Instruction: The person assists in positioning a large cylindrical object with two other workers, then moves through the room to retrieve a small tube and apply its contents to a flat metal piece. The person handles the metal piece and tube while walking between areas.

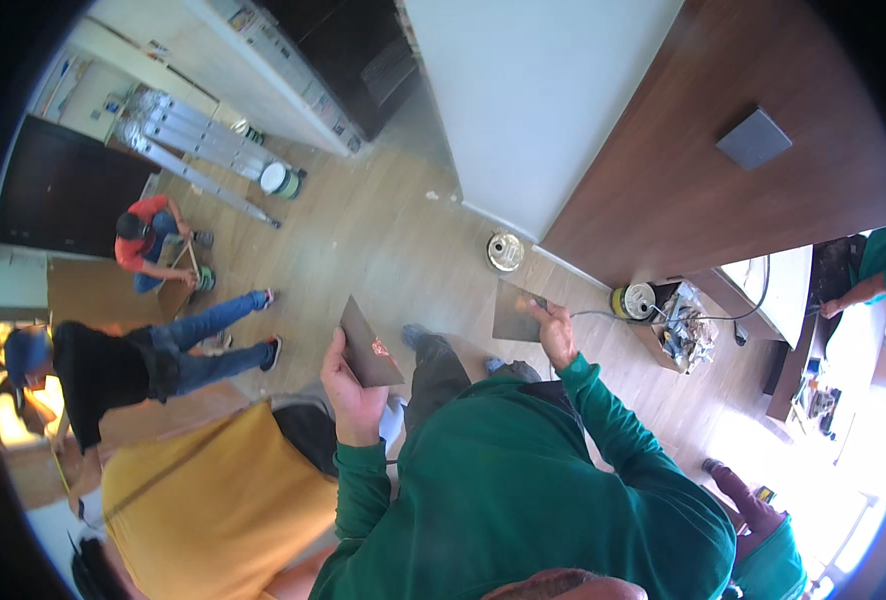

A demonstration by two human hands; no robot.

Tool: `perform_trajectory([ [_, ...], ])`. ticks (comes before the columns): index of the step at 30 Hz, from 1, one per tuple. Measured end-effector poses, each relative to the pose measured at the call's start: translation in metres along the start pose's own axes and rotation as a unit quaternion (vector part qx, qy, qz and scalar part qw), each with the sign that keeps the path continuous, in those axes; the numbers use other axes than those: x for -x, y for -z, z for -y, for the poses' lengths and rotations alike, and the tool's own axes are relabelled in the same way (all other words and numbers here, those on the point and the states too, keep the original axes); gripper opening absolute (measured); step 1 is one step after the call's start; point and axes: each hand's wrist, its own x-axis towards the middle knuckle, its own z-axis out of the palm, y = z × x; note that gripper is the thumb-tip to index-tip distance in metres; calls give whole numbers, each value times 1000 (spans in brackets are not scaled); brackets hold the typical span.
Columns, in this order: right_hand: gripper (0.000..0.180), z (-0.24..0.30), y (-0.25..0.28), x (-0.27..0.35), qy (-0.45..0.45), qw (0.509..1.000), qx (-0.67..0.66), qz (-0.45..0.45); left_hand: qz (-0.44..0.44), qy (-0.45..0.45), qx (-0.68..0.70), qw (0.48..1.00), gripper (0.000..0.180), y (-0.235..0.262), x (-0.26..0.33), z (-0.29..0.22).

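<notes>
My left hand (351, 402) is closed on the edge of a thin, dark, rectangular putty scraper (360, 338). A small smear of reddish paste (380, 347) lies on its face. In my right hand (558, 337) is a second flat putty scraper (512, 314), brownish grey, gripped at its right edge with fingers laid over its face. Both scrapers are held up in front of my green-sleeved torso, apart from each other.
A paint can (505, 253) stands on the wood floor ahead; another can (633, 301) sits beside a box of crumpled paper (685, 330). A brown panel (723, 60) rises at right. Several people are nearby, one in yellow (218, 500) close at left. A ladder (203, 140) leans far left.
</notes>
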Motion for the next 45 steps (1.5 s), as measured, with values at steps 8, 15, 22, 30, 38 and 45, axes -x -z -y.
perform_trajectory([
  [8, 18, 2, -85, -72, 170, 982, 51, -64, 91, 65, -8, 994, 25, -54, -139, -61],
  [15, 20, 88, -151, -120, 14, 995, -83, -54, 206, 55, -84, 973, 34, -85, -245, -133],
  [22, 24, 167, -210, -129, -20, 990, -133, -38, 290, 102, -57, 950, 41, -131, -334, -166],
  [30, 38, 218, -311, -210, 150, 972, 13, 178, 299, 121, -66, 944, 45, -156, -393, -210],
  [38, 22, 189, -473, -281, 344, 915, 202, 62, 295, 39, -144, 944, 31, -127, -469, -288],
  [45, 27, 240, -602, -290, 35, 983, -150, 102, 236, 23, -183, 954, 28, -73, -525, -390],
])
